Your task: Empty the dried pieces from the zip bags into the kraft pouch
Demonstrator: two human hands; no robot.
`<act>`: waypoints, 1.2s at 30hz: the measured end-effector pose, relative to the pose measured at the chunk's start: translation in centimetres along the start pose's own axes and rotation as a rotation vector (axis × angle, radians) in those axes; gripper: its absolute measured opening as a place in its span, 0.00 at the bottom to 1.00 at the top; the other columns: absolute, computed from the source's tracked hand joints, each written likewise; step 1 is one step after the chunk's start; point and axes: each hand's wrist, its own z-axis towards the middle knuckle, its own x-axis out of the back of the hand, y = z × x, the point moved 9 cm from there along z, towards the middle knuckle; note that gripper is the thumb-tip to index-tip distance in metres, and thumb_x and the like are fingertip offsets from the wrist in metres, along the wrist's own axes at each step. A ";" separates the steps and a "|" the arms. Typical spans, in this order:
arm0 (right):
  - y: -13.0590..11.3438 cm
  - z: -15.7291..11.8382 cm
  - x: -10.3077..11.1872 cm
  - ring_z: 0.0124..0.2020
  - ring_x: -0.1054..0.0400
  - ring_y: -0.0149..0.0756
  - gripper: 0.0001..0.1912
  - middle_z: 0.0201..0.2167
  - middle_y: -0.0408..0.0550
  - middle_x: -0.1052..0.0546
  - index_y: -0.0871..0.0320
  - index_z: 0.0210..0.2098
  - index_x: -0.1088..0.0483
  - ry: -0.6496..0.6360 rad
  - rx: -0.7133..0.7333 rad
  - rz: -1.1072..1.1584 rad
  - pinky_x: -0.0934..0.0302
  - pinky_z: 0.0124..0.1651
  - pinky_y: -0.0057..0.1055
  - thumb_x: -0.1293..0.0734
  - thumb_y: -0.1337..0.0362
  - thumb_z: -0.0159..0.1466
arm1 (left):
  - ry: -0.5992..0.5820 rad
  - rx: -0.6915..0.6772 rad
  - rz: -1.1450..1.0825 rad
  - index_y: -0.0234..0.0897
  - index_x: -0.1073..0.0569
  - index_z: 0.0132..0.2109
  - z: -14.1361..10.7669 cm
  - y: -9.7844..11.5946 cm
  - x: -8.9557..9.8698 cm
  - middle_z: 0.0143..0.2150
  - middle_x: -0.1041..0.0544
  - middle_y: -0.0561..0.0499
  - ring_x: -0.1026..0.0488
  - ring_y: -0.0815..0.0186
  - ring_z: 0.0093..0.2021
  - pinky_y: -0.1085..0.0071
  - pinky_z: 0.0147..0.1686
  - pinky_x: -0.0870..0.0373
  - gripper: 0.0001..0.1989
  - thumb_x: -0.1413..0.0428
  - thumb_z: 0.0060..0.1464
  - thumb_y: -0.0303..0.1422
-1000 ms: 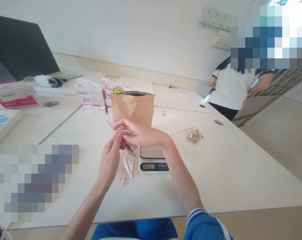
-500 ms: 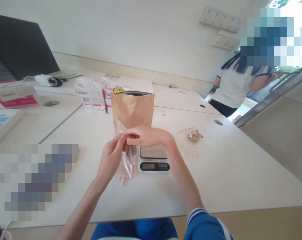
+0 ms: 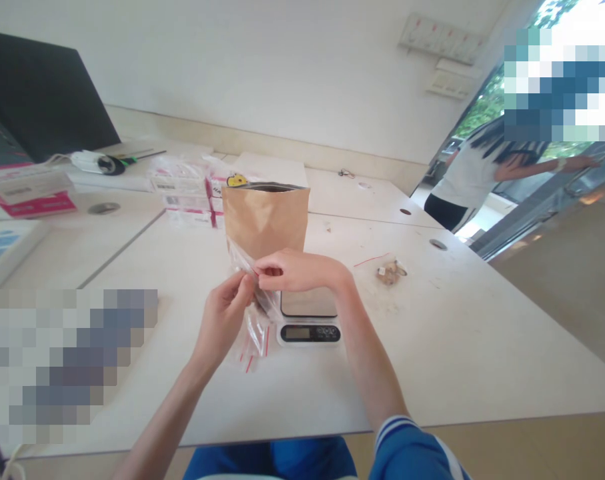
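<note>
A clear zip bag (image 3: 268,303) with something dark inside is pinched between both hands, just in front of a brown paper pouch (image 3: 267,217) standing open at its top. My left hand (image 3: 227,300) grips the bag's edge from the left. Close beside it, my right hand (image 3: 295,270) has its fingertips closed on the same bag's upper edge. Partly under my right hand and wrist lies a small digital scale (image 3: 309,333). Several more clear zip bags (image 3: 249,350) with red seal lines lie on the table left of the scale.
A filled clear bag (image 3: 391,272) lies to the right on the white table (image 3: 462,340). Pink and white boxes (image 3: 185,193) stand behind the pouch's left side. A black monitor (image 3: 42,93) is at far left. At the right a person (image 3: 475,173) stands by a door.
The zip bag's lower part has swung right toward the scale, and my fingers have spread slightly apart along its edge. The person at the right has shifted, one arm reaching to the door.
</note>
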 end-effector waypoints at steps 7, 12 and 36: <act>0.0 -1.5 2.3 0.23 0.51 0.25 0.13 0.19 0.36 0.44 0.57 0.20 0.48 0.134 0.016 -0.026 0.58 0.27 0.28 0.40 0.65 0.57 | 0.048 -0.011 0.060 0.39 0.43 0.20 -0.5 1.3 0.4 0.19 0.45 0.57 0.47 0.70 0.22 0.72 0.23 0.50 0.15 0.53 0.53 0.37; 3.6 -4.5 7.4 0.23 0.55 0.26 0.13 0.20 0.36 0.48 0.56 0.21 0.51 0.550 -0.123 -0.063 0.60 0.28 0.28 0.42 0.65 0.58 | 0.106 0.042 0.087 0.39 0.44 0.19 -1.1 0.2 2.0 0.18 0.46 0.57 0.48 0.70 0.22 0.71 0.24 0.51 0.17 0.53 0.53 0.36; 2.7 -0.8 4.8 0.26 0.45 0.27 0.12 0.24 0.38 0.40 0.56 0.24 0.45 0.482 -0.112 0.062 0.50 0.32 0.28 0.42 0.63 0.64 | 0.133 0.380 -0.917 0.41 0.26 0.43 -1.1 -4.2 -2.4 0.41 0.21 0.49 0.25 0.59 0.40 0.64 0.34 0.28 0.16 0.46 0.49 0.44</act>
